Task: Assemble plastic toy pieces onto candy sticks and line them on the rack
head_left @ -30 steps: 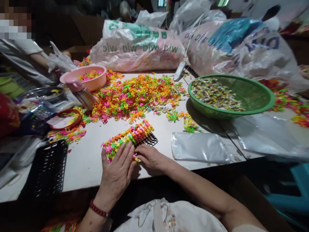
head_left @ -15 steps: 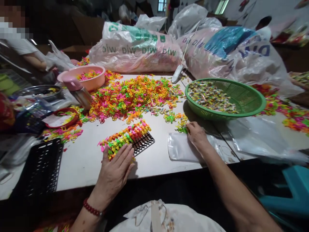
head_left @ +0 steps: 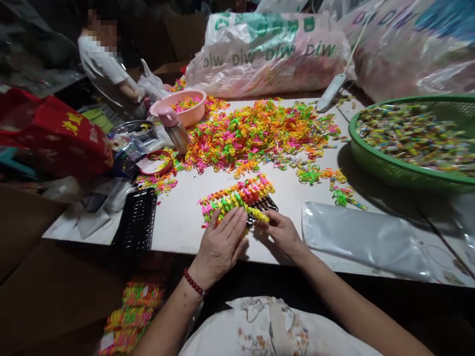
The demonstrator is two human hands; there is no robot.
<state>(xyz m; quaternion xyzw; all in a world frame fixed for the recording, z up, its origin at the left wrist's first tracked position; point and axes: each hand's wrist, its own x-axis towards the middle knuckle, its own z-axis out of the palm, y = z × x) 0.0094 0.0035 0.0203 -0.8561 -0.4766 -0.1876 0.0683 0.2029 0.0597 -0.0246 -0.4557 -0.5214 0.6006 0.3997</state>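
Note:
A black plastic rack [head_left: 267,201] lies on the table, its left part filled with rows of small plastic toys [head_left: 226,200] in yellow, green, orange and pink. My left hand [head_left: 221,242] rests on the near side of these toys, fingers stretched out and lying flat. At the rack's near right side, my right hand [head_left: 284,232] is closed in a pinch on a yellow plastic toy [head_left: 260,216]. Its fingertips are partly hidden. A large loose pile of similar toys [head_left: 245,133] spreads behind the rack.
To the right, a green basket [head_left: 408,173] holds small wrapped pieces; clear plastic bags [head_left: 363,237] lie nearer. At left are an empty black rack [head_left: 135,217], a metal bottle [head_left: 176,133] and a pink basin [head_left: 198,106]. A person [head_left: 107,69] is at the back left.
My right hand has moved left from the few toys beside the plastic bags to the rack, with a yellow toy. My left hand stays on the rack. The view has turned left.

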